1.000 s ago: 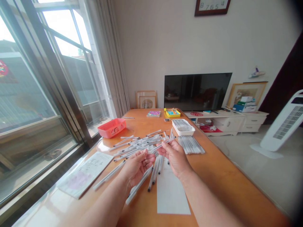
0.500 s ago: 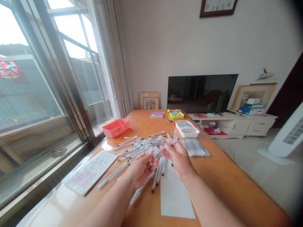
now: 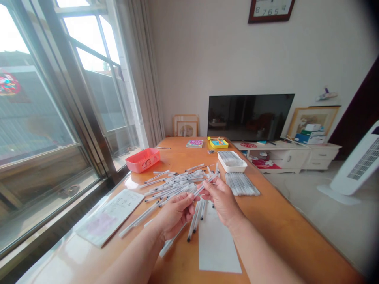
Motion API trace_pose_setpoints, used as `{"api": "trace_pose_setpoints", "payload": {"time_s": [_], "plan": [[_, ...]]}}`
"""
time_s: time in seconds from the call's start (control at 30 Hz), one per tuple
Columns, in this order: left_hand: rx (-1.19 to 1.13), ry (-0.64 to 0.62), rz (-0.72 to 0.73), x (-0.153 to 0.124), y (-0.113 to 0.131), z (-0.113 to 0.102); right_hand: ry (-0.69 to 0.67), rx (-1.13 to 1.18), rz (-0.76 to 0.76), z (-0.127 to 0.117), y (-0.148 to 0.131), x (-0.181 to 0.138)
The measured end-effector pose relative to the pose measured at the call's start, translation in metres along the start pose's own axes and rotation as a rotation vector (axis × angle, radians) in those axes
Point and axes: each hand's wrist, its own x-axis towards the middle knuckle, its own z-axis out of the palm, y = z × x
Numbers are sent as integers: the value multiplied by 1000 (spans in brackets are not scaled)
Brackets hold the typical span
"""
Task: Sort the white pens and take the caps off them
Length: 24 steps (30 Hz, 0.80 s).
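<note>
Between my two hands a slim pen (image 3: 204, 187) with a clear barrel slants up to the right. My left hand (image 3: 179, 211) pinches its lower end. My right hand (image 3: 218, 197) grips it farther up, thumb and fingers closed on the barrel. Below and beyond my hands spreads a loose pile of pens (image 3: 174, 184), clear-barrelled with black ends, lying at many angles. A white sheet of paper (image 3: 219, 244) lies under my right wrist. To the right, a neat row of pens (image 3: 241, 184) rests side by side on the table.
Behind the row stands a white tray (image 3: 237, 169) with pens in it. A red plastic basket (image 3: 139, 163) sits at the left, and a notebook (image 3: 111, 217) lies nearer. A yellow box (image 3: 219, 146) and a booklet (image 3: 194, 143) are at the far end of the wooden table (image 3: 284, 236).
Both hands stay on the pen, which my left hand now pinches nearer its lower end, more steeply tilted. The whole view has shifted slightly.
</note>
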Motion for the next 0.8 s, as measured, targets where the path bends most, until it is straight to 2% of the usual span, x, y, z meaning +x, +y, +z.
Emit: {"api": "trace_pose_setpoints", "payload": {"time_s": [0.2, 0.4, 0.63, 0.8], "plan": [[-22, -35, -4, -2, 1, -4, -86, 10, 17, 1, -2, -1], [11, -12, 28, 0, 1, -6, -136, 25, 17, 0, 0, -1], [59, -17, 104, -1, -1, -5, -143, 38, 10, 2, 2, -1], [10, -32, 91, -2, 0, -4, -157, 24, -3, 2, -1, -2]]}}
